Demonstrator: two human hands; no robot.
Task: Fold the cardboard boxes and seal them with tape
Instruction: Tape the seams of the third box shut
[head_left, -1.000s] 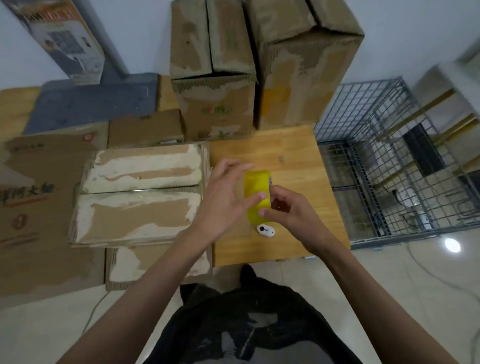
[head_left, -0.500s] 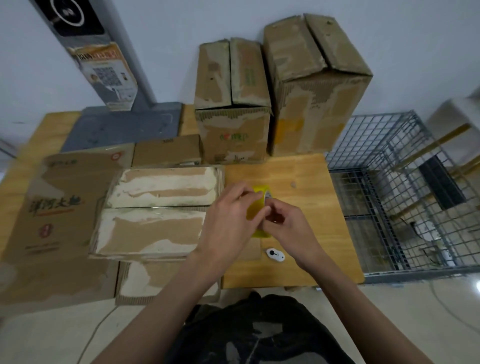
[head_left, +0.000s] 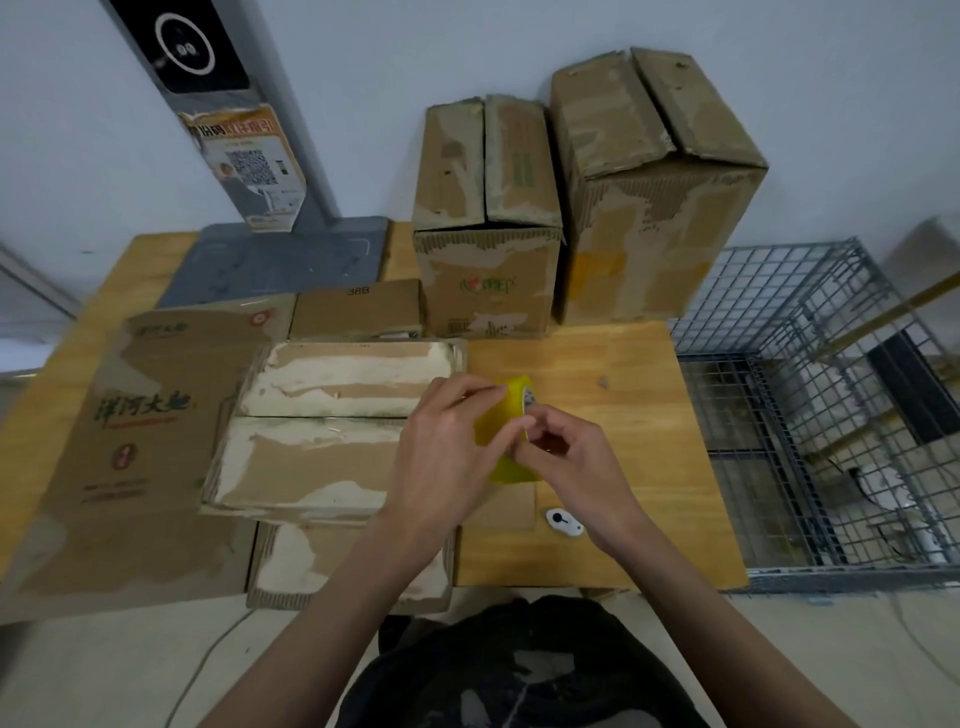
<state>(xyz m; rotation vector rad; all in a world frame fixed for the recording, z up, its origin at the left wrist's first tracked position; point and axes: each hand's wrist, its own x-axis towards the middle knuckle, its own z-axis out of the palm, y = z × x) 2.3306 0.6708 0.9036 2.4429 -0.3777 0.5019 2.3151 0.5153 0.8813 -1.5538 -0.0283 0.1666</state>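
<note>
From the head camera, I hold the yellow roll of packing tape (head_left: 511, 431) just above the light wooden table (head_left: 613, 415), close to the middle of the view. My left hand (head_left: 447, 457) wraps the roll from its nine o'clock side, fingers curled over the top edge. My right hand (head_left: 563, 457) pinches at the roll's face from four o'clock, thumb and forefinger pressed close together on it; whether they have the tape's loose end I cannot tell.

At nine o'clock from the roll, touching my left hand's side, lies the closed brown cardboard box with torn white patches (head_left: 332, 426), its two top flaps meeting along a seam. A large flattened brown cardboard sheet with printed characters (head_left: 145, 441) lies beyond it at nine o'clock. At twelve o'clock stand two tall worn cardboard boxes (head_left: 488, 218) side by side against the wall. A small white oval gadget with a black dot (head_left: 563, 521) sits on the table at five o'clock, just beside my right wrist. A grey wire cage (head_left: 810, 405) stands at three o'clock, off the table's edge.
</note>
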